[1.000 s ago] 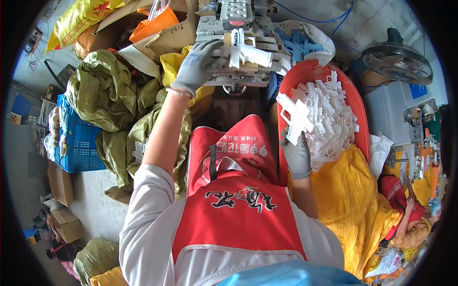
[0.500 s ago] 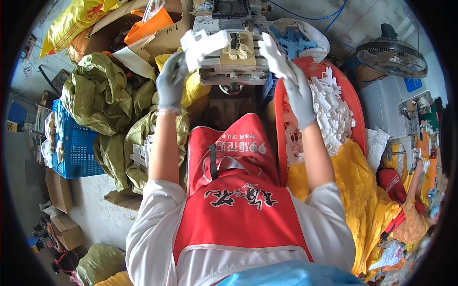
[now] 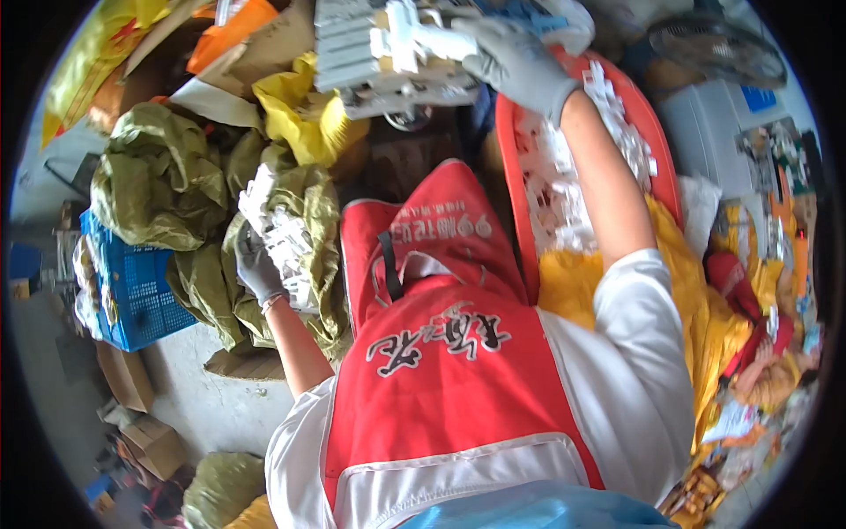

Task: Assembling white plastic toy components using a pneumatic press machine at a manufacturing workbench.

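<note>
At the front of a grey metal machine (image 3: pixel 345 57), a white pistol-shaped piece (image 3: pixel 404 37) is seen lying across the bed, its handle end turned toward the right. That end is met by the fingers of the gloved right hand (image 3: pixel 522 75), by which the piece is touched from the right; whether it is pinched or merely pressed cannot be told. Below the right forearm, a red tub (image 3: pixel 510 159) is filled with loose white pieces (image 3: pixel 571 212), and its near end is covered by an orange-yellow sheet (image 3: pixel 564 278).

Over to the left, the gloved left hand (image 3: pixel 257 269) is held at the left side of an opened olive sack (image 3: pixel 324 207), in which more white parts (image 3: pixel 289 251) are heaped. Another white piece (image 3: pixel 257 196) is seen just above its fingers (its outline is somewhat blurred), and whether it is grasped or already released cannot be told. The sack is flanked by crumpled olive cloth (image 3: pixel 159 181) and, farther left, by a blue crate (image 3: pixel 145 300). A yellow bag (image 3: pixel 304 123) is set between sack and machine. A red apron (image 3: pixel 445 379) is worn by the person.
</note>
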Available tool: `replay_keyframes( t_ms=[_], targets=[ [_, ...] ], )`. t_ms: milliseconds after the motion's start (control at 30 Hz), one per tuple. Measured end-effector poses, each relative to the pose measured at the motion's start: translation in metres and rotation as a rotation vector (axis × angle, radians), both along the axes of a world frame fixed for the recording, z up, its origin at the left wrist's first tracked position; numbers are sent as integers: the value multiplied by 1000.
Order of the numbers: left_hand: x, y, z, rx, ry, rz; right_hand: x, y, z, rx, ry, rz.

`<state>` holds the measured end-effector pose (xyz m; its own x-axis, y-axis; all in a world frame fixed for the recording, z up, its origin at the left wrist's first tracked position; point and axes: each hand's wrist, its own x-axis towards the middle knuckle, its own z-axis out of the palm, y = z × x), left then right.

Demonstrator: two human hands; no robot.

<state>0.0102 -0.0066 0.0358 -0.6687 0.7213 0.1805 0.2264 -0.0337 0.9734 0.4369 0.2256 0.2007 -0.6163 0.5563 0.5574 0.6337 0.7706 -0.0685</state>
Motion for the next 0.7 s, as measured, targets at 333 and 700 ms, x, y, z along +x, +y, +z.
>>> replay_keyframes(
  t_ms=[333,700],
  targets=[
    [-73,-70,-50,-427,577,320,160,-88,-170,-744,-599,-793],
    [106,36,12,-185,141,-471,176,-110,-135,-658,362,-592]
  ],
)
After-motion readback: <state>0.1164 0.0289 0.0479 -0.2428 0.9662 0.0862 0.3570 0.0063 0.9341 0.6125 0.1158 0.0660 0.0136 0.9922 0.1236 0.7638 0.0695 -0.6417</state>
